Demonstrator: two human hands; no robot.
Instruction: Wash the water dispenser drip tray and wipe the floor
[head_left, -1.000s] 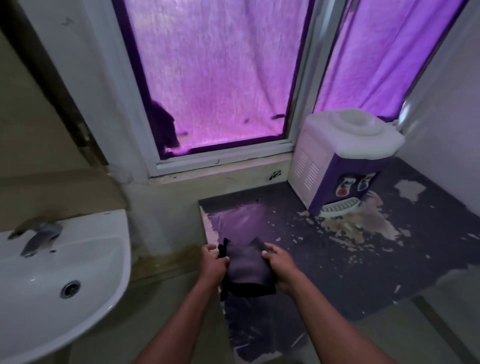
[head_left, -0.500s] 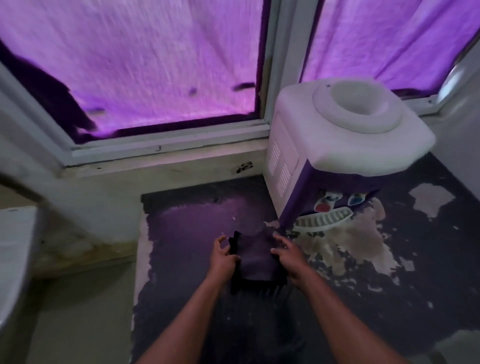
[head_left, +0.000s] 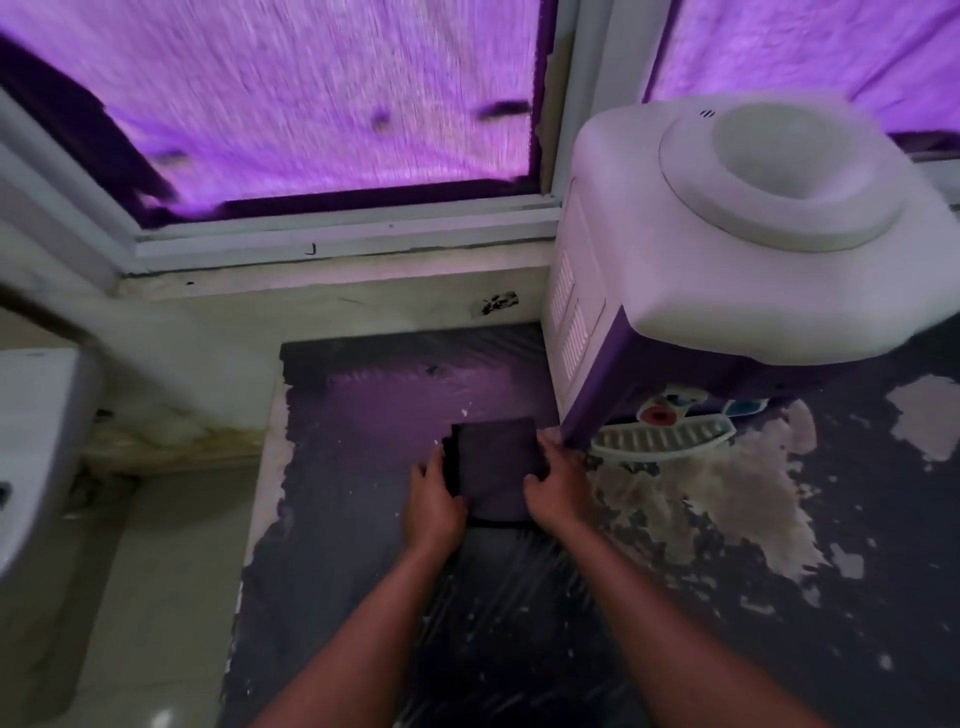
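Observation:
A dark folded cloth (head_left: 496, 465) lies on or just above the dark floor covering (head_left: 363, 519), held between both hands. My left hand (head_left: 434, 506) grips its left edge and my right hand (head_left: 558, 488) grips its right edge. Just to the right stands the white and purple water dispenser (head_left: 727, 249). Its white slotted drip tray (head_left: 665, 439) sits at the front base, under the red and blue taps, a short way right of my right hand.
Worn pale patches (head_left: 717, 514) in the covering spread in front of the dispenser. A white sink (head_left: 36, 441) juts in at the left edge. A window (head_left: 311, 104) with purple curtains and a low sill wall close off the back.
The view has dropped and moved closer to the floor and dispenser. Both hands have carried the cloth forward and down to the floor beside the dispenser's base. The sink has slid out to the left.

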